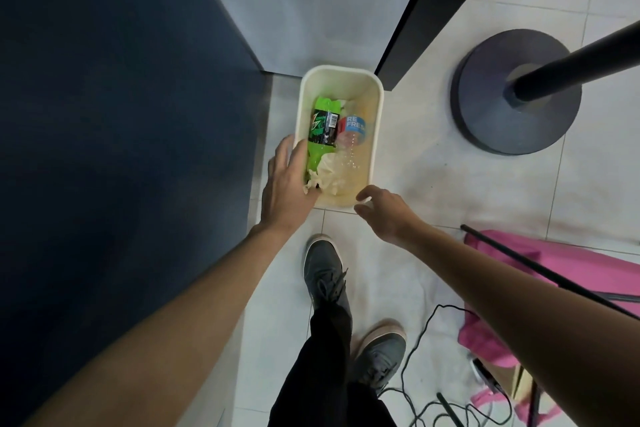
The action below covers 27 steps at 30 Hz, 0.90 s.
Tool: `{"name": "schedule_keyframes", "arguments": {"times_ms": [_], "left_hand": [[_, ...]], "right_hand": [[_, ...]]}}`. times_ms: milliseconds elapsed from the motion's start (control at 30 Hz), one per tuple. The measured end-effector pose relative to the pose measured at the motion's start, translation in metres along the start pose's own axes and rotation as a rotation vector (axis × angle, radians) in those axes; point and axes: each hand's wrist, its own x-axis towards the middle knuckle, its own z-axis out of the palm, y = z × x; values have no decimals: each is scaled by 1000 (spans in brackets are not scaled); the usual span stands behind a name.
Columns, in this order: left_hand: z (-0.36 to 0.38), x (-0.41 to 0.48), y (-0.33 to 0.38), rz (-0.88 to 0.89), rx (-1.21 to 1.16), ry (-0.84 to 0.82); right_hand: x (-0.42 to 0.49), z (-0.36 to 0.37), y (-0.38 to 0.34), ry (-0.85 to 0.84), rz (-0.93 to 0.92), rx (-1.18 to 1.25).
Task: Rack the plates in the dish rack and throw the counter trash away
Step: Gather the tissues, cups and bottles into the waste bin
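Nearest the camera, two grey shoes and black trouser legs are seen on the white tiled floor. A black cable and a pink bag lie to the right. Both bare forearms are extended forward. The left hand is held flat with its fingers straight and spread, over the left rim of the bin. Nothing is gripped; contact with the rim cannot be told. The right hand hovers at the bin's near right corner, its fingers loosely curled and empty. The cream rectangular bin stands on the floor with its long axis running away from the person. Inside, crumpled tissue is noted at the near end. A green bottle lies along the left wall, parallel to the bin's long axis; which end is the neck cannot be told. Just beside it, to the right, a clear bottle with a blue label lies roughly parallel. Farther off, a dark blue cabinet is recorded on the left, and a round grey stand base with a black pole on the right.
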Motion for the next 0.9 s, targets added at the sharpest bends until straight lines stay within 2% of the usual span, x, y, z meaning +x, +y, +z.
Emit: {"name": "schedule_keyframes", "arguments": {"times_ms": [100, 333, 467, 700, 900], "left_hand": [[10, -10, -7, -155, -99, -123], [17, -11, -13, -200, -219, -75], [18, -9, -15, -215, -235, -75], [11, -8, -10, -232, -266, -67], [-11, -26, 4, -283, -347, -29]], "right_hand": [[6, -4, -7, 38, 16, 121], [29, -12, -40, 89, 38, 447], [39, -12, -58, 108, 29, 448], [36, -15, -57, 21, 77, 502], [7, -26, -46, 72, 75, 502]]}}
